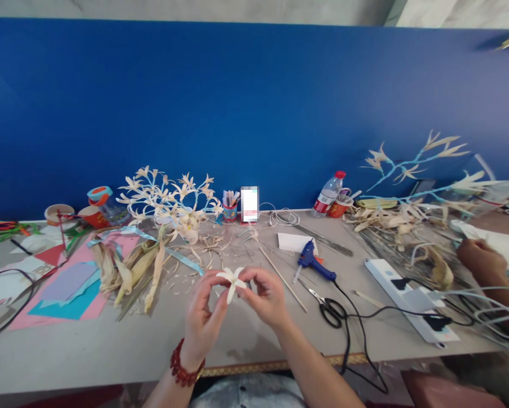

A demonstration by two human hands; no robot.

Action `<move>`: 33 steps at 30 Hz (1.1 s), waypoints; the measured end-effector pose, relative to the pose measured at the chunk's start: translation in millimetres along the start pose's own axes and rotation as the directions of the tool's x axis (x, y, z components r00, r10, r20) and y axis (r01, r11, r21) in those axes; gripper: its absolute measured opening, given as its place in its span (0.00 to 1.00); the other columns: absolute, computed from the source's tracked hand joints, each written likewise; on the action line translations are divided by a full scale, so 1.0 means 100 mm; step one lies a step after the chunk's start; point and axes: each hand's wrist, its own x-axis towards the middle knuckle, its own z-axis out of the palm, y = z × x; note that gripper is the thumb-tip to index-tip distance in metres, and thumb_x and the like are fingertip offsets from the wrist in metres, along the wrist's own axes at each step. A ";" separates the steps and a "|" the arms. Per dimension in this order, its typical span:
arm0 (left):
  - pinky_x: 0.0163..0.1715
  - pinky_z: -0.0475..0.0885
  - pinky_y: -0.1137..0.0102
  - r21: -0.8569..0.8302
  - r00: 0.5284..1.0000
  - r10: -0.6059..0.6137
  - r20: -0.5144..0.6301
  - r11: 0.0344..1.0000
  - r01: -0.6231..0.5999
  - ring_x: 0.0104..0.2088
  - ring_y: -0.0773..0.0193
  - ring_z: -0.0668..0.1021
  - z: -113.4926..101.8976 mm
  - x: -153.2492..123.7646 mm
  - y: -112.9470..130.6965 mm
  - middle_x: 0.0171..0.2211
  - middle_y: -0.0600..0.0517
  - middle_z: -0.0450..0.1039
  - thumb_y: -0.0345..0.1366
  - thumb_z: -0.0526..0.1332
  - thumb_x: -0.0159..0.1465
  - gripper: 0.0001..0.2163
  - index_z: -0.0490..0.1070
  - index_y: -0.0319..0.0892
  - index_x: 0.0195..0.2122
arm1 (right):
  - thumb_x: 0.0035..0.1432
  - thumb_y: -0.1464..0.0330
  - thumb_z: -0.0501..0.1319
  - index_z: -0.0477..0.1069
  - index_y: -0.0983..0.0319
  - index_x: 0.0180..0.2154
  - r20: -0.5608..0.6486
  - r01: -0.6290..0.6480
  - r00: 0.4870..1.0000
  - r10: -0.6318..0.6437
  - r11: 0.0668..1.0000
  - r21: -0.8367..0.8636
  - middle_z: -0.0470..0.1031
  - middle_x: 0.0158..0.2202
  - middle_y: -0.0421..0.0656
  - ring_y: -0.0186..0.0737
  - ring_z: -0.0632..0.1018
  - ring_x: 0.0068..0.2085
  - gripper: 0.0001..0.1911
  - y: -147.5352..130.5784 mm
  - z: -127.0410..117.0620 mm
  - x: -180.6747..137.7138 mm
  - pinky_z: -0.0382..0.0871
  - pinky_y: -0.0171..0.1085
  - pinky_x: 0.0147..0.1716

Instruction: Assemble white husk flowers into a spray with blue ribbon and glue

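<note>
A small cream-white flower [232, 283] with narrow pointed petals is held up above the front of the table. My left hand [206, 309], with red beads on the wrist, pinches its left side between thumb and fingers. From the other side, my right hand [266, 294] pinches a petal. Both hands hide part of the flower. Just right of my hands lies a thin pale stick [283, 279]. Beyond it are a blue glue gun [316, 262] and black-handled scissors [331, 311]. Dried husks [137, 263] lie to the left.
Branches of finished husk flowers [173, 198] stand at the back left. A power strip [411, 300] with black cables lies at right, near another person's hand [481, 260]. A water bottle [328, 194], a phone [249, 204] and coloured paper [69, 306] are also on the table.
</note>
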 end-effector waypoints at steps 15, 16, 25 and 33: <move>0.40 0.72 0.68 -0.114 0.988 -0.134 0.082 0.983 0.143 0.37 0.60 0.77 0.07 -0.02 -0.05 0.34 0.50 0.76 0.37 0.63 0.61 0.05 0.74 0.42 0.35 | 0.56 0.65 0.64 0.74 0.60 0.29 0.001 -0.084 0.996 0.084 0.995 -0.047 0.76 0.25 0.41 0.37 0.73 0.28 0.06 -0.11 -0.01 -0.01 0.67 0.35 0.30; 0.40 0.72 0.68 -0.116 0.988 -0.138 0.076 0.982 0.146 0.37 0.60 0.77 0.07 -0.03 -0.05 0.34 0.49 0.76 0.37 0.63 0.61 0.05 0.74 0.42 0.35 | 0.56 0.66 0.65 0.74 0.60 0.29 -0.018 -0.063 0.998 0.061 0.994 -0.089 0.76 0.25 0.41 0.36 0.73 0.27 0.06 -0.14 -0.01 -0.01 0.67 0.35 0.30; 0.39 0.71 0.71 -0.113 0.995 -0.072 0.069 0.990 0.079 0.37 0.63 0.76 0.05 -0.04 -0.09 0.34 0.51 0.74 0.33 0.63 0.61 0.02 0.75 0.44 0.35 | 0.59 0.66 0.62 0.74 0.60 0.33 0.014 -0.096 0.995 0.096 0.995 0.040 0.75 0.27 0.42 0.37 0.74 0.29 0.05 -0.13 0.00 -0.04 0.69 0.35 0.30; 0.37 0.69 0.72 -0.114 0.990 -0.081 0.112 0.989 0.093 0.34 0.63 0.75 0.02 -0.03 -0.06 0.32 0.51 0.74 0.32 0.63 0.61 0.02 0.75 0.43 0.34 | 0.53 0.62 0.66 0.74 0.61 0.30 0.054 -0.195 0.981 0.188 0.938 0.286 0.73 0.27 0.41 0.35 0.72 0.28 0.09 -0.14 0.02 -0.01 0.69 0.34 0.28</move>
